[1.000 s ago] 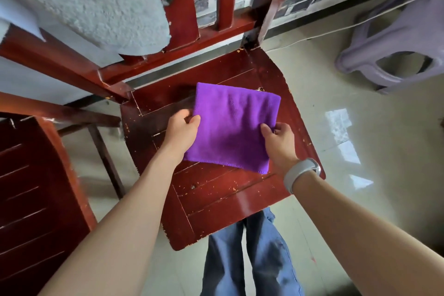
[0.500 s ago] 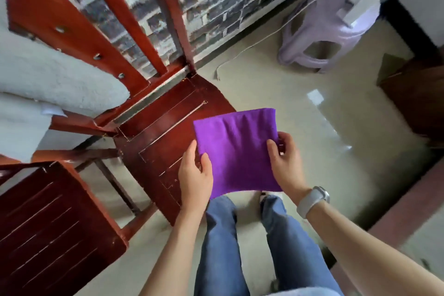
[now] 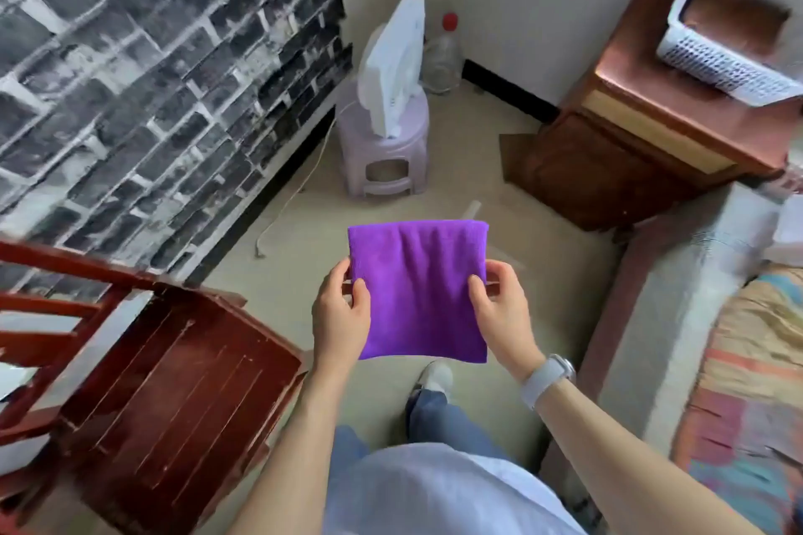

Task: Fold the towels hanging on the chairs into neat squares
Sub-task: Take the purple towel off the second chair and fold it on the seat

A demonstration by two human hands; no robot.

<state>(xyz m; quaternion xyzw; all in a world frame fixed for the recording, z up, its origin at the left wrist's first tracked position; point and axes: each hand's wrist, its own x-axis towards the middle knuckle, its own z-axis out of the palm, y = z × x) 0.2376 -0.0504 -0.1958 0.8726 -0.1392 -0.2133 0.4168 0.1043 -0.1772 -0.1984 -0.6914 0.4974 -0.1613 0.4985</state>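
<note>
Pale floor fills the middle of the frame, with a dark brick-pattern wall across the upper left. I see the folded purple towel held in the air at frame centre, above the floor and clear of the red wooden chair at lower left. It is a neat square, its top edge slightly rounded. My left hand pinches the towel's left edge, thumb on the front face and fingers behind. My right hand pinches the right edge the same way, and a white watch sits on that wrist. Above the towel, a lilac plastic stool carries a white fan, with a clear bottle with a red cap just behind it by the wall. At upper right, a brown wooden cabinet bears a white plastic basket. A patterned bed cover lies along the right edge. I can read no writing or brand on anything.
</note>
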